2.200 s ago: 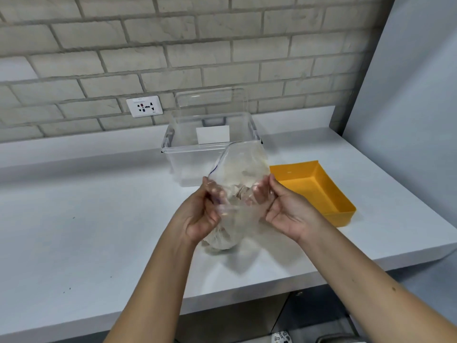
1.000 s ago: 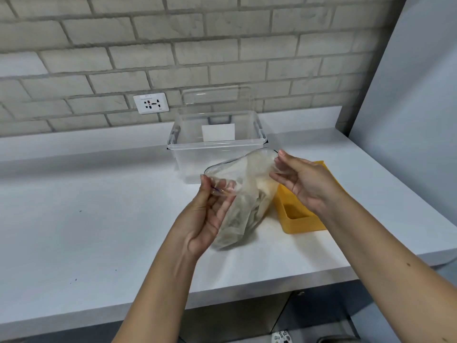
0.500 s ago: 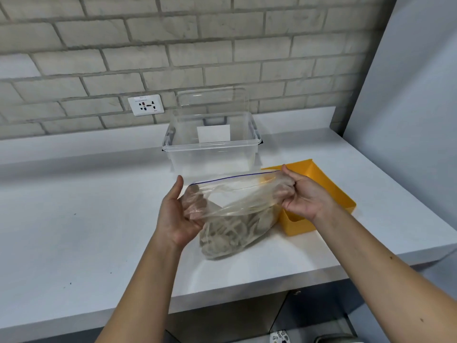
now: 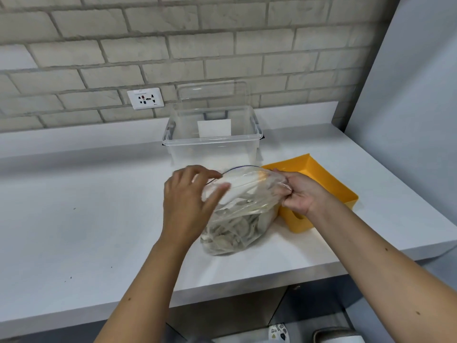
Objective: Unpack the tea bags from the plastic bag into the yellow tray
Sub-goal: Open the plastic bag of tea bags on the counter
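A clear zip plastic bag (image 4: 247, 194) stands on the white counter with its mouth pulled open and facing up. Several grey-beige tea bags (image 4: 230, 233) lie heaped in its bottom. My right hand (image 4: 300, 194) pinches the right edge of the bag's mouth. Back up, my left hand (image 4: 188, 201) hovers at the left side of the mouth with its fingers loosely spread; the thumb lies against the plastic. The yellow tray (image 4: 329, 179) sits just right of the bag, partly hidden behind my right hand; the part I can see holds nothing.
A clear plastic storage bin (image 4: 212, 144) with a white label stands behind the bag, its lid leaning on the brick wall. A wall socket (image 4: 145, 98) is at the back left. A grey panel (image 4: 408, 120) bounds the counter on the right. The counter edge (image 4: 222, 290) runs near me.
My left hand has let go of the bag's left edge and turned back-up over the mouth. The mouth has rounded open, and my right hand still holds the right edge.
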Demonstrator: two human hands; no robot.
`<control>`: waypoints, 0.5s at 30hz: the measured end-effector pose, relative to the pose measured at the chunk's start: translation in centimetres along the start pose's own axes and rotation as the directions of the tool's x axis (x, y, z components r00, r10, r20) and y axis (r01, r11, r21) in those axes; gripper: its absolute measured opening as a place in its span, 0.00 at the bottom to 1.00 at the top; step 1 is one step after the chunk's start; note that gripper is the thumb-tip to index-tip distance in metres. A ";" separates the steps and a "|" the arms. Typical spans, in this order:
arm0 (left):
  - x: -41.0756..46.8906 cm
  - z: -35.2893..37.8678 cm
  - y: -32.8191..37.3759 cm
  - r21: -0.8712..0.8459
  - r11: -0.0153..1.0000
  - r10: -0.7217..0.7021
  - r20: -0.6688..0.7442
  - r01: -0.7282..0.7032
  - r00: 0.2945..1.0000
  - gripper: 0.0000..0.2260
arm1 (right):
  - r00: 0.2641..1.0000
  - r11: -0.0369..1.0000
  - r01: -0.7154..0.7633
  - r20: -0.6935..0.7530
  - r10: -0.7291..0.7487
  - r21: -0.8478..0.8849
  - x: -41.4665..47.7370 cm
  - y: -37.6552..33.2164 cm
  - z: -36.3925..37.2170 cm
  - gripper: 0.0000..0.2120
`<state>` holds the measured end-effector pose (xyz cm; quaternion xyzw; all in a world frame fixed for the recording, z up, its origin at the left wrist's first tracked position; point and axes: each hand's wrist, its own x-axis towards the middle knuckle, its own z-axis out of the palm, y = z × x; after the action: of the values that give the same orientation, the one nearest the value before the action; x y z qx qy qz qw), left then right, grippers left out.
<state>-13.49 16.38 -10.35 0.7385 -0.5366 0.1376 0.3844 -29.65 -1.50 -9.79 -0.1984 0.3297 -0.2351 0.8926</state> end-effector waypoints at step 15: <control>2.5 1.0 1.7 -0.424 0.648 -0.475 0.423 0.632 0.771 0.18 | 0.444 -0.378 0.276 0.466 -0.766 -0.884 -3.0 3.8 0.4 0.21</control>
<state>-14.24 13.75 -8.74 0.7380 -0.3458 -0.2496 0.5229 -30.26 3.33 -9.97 -0.8194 0.3962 -0.3817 0.1610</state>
